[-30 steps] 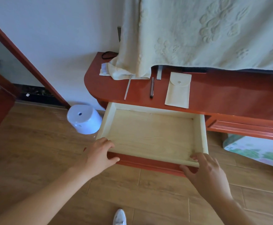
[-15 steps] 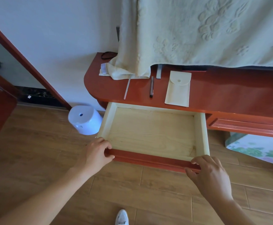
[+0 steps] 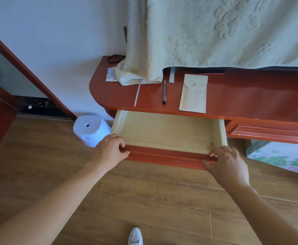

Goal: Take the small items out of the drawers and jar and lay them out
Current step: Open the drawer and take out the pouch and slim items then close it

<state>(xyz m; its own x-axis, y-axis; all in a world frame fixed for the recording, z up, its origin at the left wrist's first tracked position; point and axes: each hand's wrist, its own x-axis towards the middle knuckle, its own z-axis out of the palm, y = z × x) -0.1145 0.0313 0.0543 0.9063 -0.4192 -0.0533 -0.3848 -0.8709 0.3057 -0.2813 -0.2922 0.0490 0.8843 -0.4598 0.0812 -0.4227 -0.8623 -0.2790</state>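
Both hands grip the front of an open drawer under a red table.

The left hand (image 3: 109,152) and right hand (image 3: 227,164) each curl their fingers over the red front rail of the drawer (image 3: 164,131), thumbs beneath, pinching it at opposite ends. The pale wooden interior shows bare. On the table (image 3: 250,96) above lie a thin stick (image 3: 137,93), a dark pen (image 3: 164,91) and a cream pouch (image 3: 194,94), side by side below a hanging cream cloth (image 3: 215,32).
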